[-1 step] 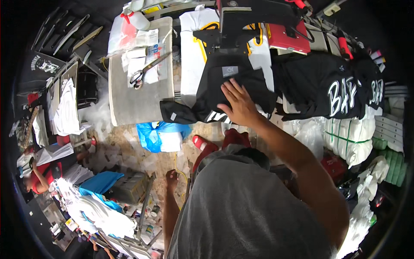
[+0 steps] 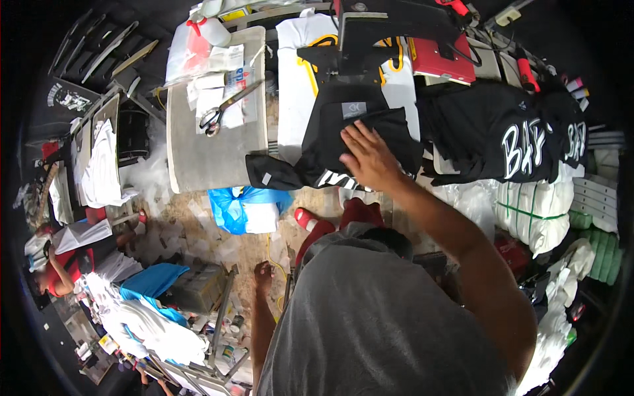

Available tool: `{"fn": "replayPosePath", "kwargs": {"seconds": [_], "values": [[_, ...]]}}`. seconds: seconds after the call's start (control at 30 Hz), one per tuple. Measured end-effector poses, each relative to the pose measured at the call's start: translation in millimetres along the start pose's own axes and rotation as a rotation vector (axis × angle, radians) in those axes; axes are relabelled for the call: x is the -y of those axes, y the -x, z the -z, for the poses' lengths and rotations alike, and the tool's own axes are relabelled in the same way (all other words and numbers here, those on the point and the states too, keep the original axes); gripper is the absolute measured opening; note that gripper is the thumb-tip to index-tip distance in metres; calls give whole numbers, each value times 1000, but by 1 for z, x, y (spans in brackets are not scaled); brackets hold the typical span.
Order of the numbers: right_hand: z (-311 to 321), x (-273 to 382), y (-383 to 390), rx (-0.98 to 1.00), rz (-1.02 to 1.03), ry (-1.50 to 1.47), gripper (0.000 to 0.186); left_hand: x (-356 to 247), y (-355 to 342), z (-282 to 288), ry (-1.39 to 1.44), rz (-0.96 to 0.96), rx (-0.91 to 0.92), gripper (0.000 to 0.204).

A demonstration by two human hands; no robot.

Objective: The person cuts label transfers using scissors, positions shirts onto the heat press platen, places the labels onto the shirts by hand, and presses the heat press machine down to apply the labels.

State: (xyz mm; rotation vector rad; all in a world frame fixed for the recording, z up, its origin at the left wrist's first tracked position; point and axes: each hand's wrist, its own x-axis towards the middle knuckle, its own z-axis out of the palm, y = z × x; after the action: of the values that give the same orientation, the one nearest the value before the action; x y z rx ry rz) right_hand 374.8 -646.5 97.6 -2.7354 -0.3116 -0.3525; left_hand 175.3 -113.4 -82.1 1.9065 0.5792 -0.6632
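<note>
My right hand [image 2: 370, 155] lies open, fingers spread, on a black shirt [image 2: 317, 119] with a grey square label [image 2: 353, 110] and white print at its lower edge. This shirt rests beneath black press hardware [image 2: 366, 23], over white fabric with yellow-and-black print [image 2: 294, 119]. My left hand [image 2: 263, 274] hangs low beside my body, off the table, fingers loosely bent and apart, apparently empty.
A grey board [image 2: 198, 165] holds scissors [image 2: 218, 115], papers and a jug [image 2: 211, 30]. Black printed shirts [image 2: 482, 125] and a red machine part [image 2: 442, 63] sit rightward. Below are a blue bag [image 2: 228, 211] and wrapped bales [image 2: 535, 224]. A co-worker [image 2: 69, 264] is at lower left.
My right hand has shifted very slightly to the right on the black shirt. Little else differs.
</note>
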Motion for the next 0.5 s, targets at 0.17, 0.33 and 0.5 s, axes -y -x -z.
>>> {"fn": "replayPosePath", "kwargs": {"seconds": [0.17,0.33,0.5], "values": [[-7,5,-40,-78,-109,64,43,83,4,28,-116,18,117,26],[-14,-19,-7,96,-62,56,48,82,-5,20,-108,151,176,29],[-11,22,5,48,-139,137,56,65,9,35,-47,217,112,31]]}}
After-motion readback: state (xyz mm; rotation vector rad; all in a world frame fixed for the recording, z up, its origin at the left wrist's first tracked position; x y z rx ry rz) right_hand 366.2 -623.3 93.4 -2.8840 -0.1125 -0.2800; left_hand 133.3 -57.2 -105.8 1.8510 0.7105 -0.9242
